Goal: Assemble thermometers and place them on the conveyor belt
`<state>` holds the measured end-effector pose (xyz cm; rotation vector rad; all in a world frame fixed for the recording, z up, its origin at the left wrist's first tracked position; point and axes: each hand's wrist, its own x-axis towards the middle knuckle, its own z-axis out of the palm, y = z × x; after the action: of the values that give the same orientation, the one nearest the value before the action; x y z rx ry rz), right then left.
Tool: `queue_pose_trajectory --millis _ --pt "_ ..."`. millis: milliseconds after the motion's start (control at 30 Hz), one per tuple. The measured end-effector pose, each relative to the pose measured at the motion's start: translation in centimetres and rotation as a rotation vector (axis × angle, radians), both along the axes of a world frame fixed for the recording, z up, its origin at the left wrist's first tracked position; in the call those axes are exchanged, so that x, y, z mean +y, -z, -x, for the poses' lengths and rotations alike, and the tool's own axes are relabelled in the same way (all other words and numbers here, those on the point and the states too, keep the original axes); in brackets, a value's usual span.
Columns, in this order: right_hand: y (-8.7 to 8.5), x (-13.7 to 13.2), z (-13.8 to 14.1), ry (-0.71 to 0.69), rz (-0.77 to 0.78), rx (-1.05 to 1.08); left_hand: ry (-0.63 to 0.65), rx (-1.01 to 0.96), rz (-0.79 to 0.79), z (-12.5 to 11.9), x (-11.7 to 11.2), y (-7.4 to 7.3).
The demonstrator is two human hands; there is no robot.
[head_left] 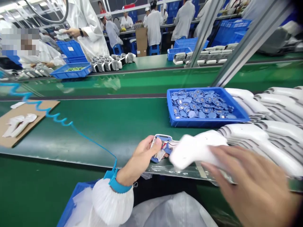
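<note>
My left hand point(148, 149) grips an opened device housing point(163, 147) at the table's front edge, thumb on its rim. The housing has a blue inner frame and a red wire inside. In my right hand point(248, 176) is a white curved plastic shell point(199, 148), smeared a little by motion. The shell is raised just right of the housing and covers part of it from view. A blue wrist strap point(120, 185) with a coiled cord circles my left wrist.
A blue tray point(209, 122) of small blue plastic parts stands behind my hands. Rows of stacked white shells point(279, 132) line the right side. At the left, white parts lie on a cardboard sheet point(44, 108). The coiled blue cord point(54, 116) crosses the green table. Co-workers stand beyond.
</note>
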<state>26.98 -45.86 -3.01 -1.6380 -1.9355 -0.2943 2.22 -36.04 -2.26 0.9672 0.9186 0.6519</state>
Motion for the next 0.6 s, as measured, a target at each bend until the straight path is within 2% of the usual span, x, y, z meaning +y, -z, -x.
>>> queue_pose_trajectory --millis 100,167,233,267,333,400,433,500,567,600 --pt "-1.4 1.6 4.5 -0.121 -0.096 -0.205 0.051 0.025 -0.114 0.1 -0.2 0.2" --pt "-1.3 2.7 6.3 -0.11 -0.098 -0.22 0.066 0.12 -0.202 0.1 -0.4 0.6" --pt "-0.8 3.6 6.8 -0.08 -0.041 -0.15 0.04 0.229 -0.281 0.3 -0.5 0.9" --pt "-0.5 3.9 6.6 -0.083 0.037 -0.074 0.032 0.257 -0.312 0.4 -0.5 1.0" --pt "-0.4 4.4 5.7 -0.161 0.313 0.147 0.053 0.243 -0.342 0.9 -0.5 0.9" --pt "-1.2 5.0 5.1 -0.278 0.614 0.388 0.094 0.196 -0.35 1.7 -0.2 0.4" --pt "-1.7 5.4 5.2 -0.339 0.697 0.495 0.11 0.191 -0.348 2.1 0.0 0.1" --pt "-3.0 6.5 6.3 -0.415 0.658 0.66 0.109 0.25 -0.378 2.9 0.5 -0.8" --pt "-4.0 7.9 8.7 -0.4 0.506 0.734 0.069 0.361 -0.482 3.3 1.0 -1.8" --pt "-4.3 8.7 10.1 -0.35 0.411 0.737 0.041 0.406 -0.548 3.3 1.3 -2.3"
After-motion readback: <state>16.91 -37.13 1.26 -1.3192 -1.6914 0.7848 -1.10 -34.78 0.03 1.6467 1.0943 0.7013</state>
